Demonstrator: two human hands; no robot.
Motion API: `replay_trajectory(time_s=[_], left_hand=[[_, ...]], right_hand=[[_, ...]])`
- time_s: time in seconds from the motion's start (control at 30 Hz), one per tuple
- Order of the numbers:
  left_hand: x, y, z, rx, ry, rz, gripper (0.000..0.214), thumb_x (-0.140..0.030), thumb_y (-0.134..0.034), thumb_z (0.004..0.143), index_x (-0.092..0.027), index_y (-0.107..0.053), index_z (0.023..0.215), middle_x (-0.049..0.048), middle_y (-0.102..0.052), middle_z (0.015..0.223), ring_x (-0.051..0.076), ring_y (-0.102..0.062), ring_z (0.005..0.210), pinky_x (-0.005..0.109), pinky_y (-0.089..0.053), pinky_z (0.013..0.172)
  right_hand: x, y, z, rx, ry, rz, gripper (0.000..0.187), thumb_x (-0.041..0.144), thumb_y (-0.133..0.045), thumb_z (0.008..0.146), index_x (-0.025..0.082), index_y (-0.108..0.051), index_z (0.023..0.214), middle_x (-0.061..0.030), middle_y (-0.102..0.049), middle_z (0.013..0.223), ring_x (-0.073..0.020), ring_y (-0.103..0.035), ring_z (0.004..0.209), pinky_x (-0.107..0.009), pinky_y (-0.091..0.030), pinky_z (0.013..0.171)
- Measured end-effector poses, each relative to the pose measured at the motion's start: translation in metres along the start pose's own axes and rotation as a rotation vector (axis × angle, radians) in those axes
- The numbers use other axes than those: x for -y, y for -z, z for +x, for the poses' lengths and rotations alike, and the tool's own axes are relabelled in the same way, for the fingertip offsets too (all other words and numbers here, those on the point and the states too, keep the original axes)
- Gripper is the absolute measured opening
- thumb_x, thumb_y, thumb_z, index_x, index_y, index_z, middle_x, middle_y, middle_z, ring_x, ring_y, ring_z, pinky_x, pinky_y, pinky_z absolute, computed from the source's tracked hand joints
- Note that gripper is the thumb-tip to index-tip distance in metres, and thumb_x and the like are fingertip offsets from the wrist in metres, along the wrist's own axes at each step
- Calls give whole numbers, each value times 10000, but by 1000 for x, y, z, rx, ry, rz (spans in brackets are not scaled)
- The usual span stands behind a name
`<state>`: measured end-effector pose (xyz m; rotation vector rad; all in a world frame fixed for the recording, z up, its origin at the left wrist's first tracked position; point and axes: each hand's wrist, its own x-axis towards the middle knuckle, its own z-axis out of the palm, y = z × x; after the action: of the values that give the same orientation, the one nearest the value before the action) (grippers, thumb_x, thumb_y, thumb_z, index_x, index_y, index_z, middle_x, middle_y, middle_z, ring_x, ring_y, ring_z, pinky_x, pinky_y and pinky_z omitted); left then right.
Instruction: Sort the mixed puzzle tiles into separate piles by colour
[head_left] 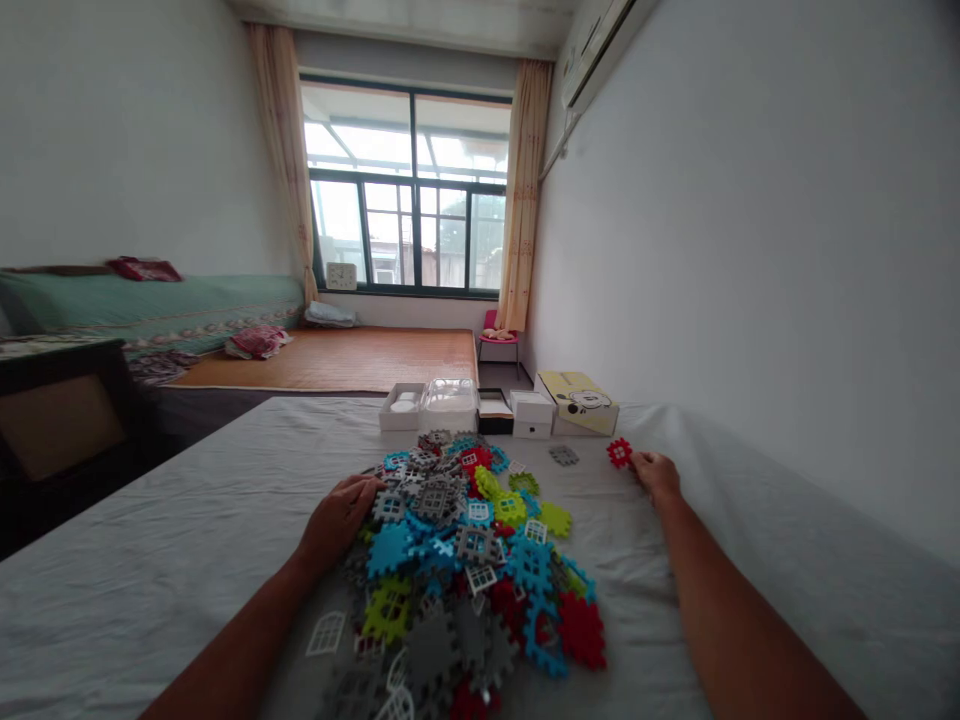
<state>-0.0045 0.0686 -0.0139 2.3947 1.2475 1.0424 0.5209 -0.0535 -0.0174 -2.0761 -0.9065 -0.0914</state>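
Note:
My right hand [657,476] pinches a small red interlocking plastic piece [619,453] with notched edges and a window-like grid, at the right of the table. Against the left side of a big pile of interlocking plastic pieces [435,500] lies my left hand [346,510], its fingers stretched out and touching the edge. Grey, blue, red and lime-green pieces are mixed in the heap, with white window frames [326,633] among them. A single grey piece [563,456] lies flat between the heap and my right hand.
Along the table's [202,500] far edge stand a white open box [401,418], a clear plastic container [450,404], a black-edged box [495,412], a small white box [532,416] and a yellow carton [581,402]. Beyond is a bed [375,358]; a wall [787,250] rises at the right.

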Motion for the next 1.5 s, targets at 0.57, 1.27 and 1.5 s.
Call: replay_trajectory(time_s=[0.57, 1.27, 1.5], left_hand=[[-4, 2, -1, -4, -15, 5, 469, -484, -318, 897, -208, -696, 908, 51, -671, 1014, 207, -603, 989, 317, -458, 897], [-3, 1, -3, -15, -20, -5, 447, -464, -337, 899, -209, -702, 933, 50, -677, 1006, 205, -601, 996, 317, -452, 914], [-5, 2, -2, -8, -22, -13, 455, -472, -329, 897, -209, -699, 921, 54, -679, 1013, 206, -600, 998, 313, -449, 922]], right_hand=[[-2, -14, -11, 146, 212, -209, 378, 268, -404, 846, 190, -630, 1139, -141, -581, 1236, -312, -476, 1139, -496, -390, 920], [88, -68, -65, 651, 505, 247, 292, 351, -659, 666, 178, -666, 901, -22, -690, 753, -143, -614, 637, -240, -478, 582], [65, -51, -30, 255, 348, 228, 286, 404, -538, 742, 190, -625, 912, -64, -700, 850, -195, -635, 748, -301, -471, 692]])
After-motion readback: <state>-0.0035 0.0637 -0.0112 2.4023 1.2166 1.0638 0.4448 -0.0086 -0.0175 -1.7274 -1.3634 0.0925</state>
